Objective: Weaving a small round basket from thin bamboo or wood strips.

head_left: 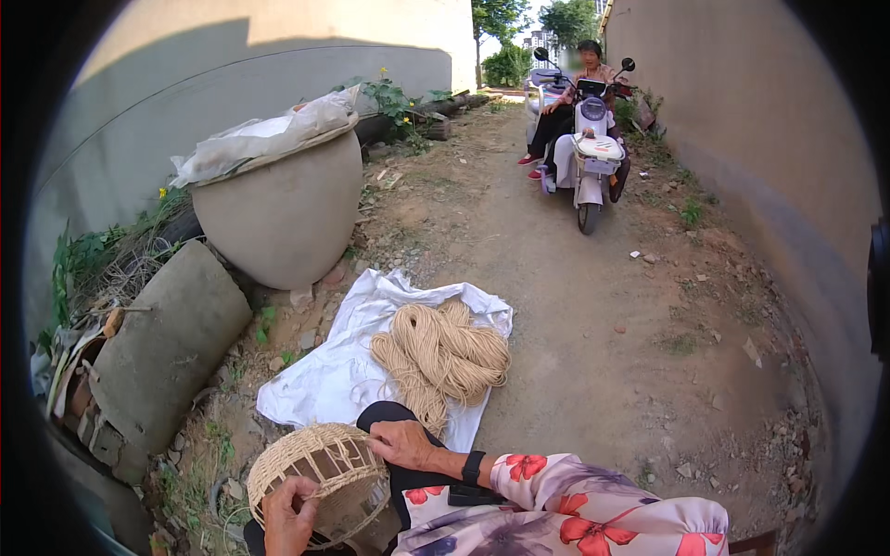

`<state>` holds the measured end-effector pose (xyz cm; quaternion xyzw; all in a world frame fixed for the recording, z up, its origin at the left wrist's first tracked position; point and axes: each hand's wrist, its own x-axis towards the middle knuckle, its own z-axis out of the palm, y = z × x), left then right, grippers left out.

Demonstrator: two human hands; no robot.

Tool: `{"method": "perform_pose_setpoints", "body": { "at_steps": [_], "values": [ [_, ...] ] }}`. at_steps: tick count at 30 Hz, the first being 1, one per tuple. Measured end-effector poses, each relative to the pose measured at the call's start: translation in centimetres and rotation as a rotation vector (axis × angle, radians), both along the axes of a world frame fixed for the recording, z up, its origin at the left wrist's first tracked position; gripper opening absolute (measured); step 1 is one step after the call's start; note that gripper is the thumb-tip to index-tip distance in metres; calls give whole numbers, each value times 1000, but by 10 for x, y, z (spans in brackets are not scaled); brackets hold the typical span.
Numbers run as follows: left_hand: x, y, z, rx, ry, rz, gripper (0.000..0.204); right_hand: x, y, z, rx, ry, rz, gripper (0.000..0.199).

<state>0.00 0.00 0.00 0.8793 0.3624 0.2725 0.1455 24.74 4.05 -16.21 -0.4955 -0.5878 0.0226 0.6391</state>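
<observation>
A half-woven basket (275, 456) of straw-coloured cord lies tilted in my lap, with open gaps between its upright strands. My left hand (289, 515) is closed at its near side, thumb and forefinger pinched at the woven edge. On the far right side, my right hand (404, 444) has its fingers curled over the basket's rim; a dark band circles that wrist. Thick coils of beige cord (447, 352) lie just beyond my knee on a spread white plastic sheet (326, 382). Whether a loose strand is between my fingers is too small to tell.
A large clay-coloured vat (283, 204) under plastic stands at the left, beside a curved grey slab (171, 343) and rubble. Up the dirt lane (556, 306), a person (593, 69) sits on a white electric scooter (591, 153). A plain wall (760, 102) borders the right.
</observation>
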Motion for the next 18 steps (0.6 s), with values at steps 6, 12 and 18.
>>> {"method": "perform_pose_setpoints", "body": {
  "at_steps": [6,12,18],
  "values": [
    [22,-121,-117,-341,-152,82,16,22,-147,-48,-277,100,356,14],
    [28,-141,-131,-418,-176,138,19,-12,-176,-13,-261,-74,644,10],
    [35,-146,-133,-409,-178,147,20,-16,-180,-33,-237,-242,664,12]
  ]
}}
